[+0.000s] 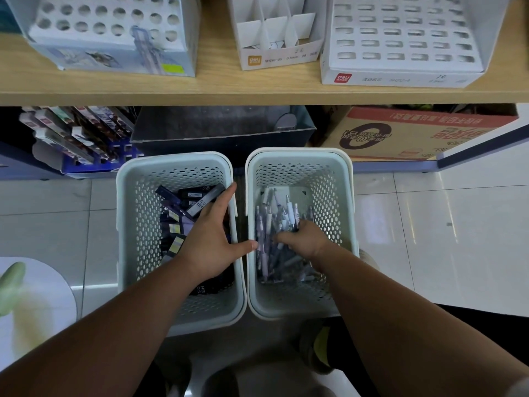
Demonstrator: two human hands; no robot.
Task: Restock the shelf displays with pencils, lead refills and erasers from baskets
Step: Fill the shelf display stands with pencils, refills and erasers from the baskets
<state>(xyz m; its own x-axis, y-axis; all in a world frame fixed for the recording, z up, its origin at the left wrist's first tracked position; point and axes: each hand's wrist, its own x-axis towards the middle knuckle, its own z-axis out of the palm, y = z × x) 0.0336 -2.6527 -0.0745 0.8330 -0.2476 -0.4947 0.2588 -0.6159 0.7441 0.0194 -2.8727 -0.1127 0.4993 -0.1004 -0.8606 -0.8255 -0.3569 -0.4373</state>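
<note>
Two pale perforated baskets stand side by side on the floor. The left basket (128, 224) holds dark lead refill packs (197, 207) and small boxes. My left hand (211, 239) lies inside it, fingers spread over the packs, thumb resting on the basket's right rim. The right basket (340, 213) holds several mechanical pencils (274, 222), white and purple. My right hand (306, 239) reaches down into that pile with fingers curled among the pencils. On the wooden shelf above stand three white display boxes: one with round holes (108, 21), one with dividers (274, 32), one with slots (400, 32).
Under the shelf sit a rack of packaged pens (74, 136), a dark grey open box (223, 127) and a cardboard carton (415, 133). White tiled floor (429, 224) surrounds the baskets. A white round object (37, 296) lies at the left.
</note>
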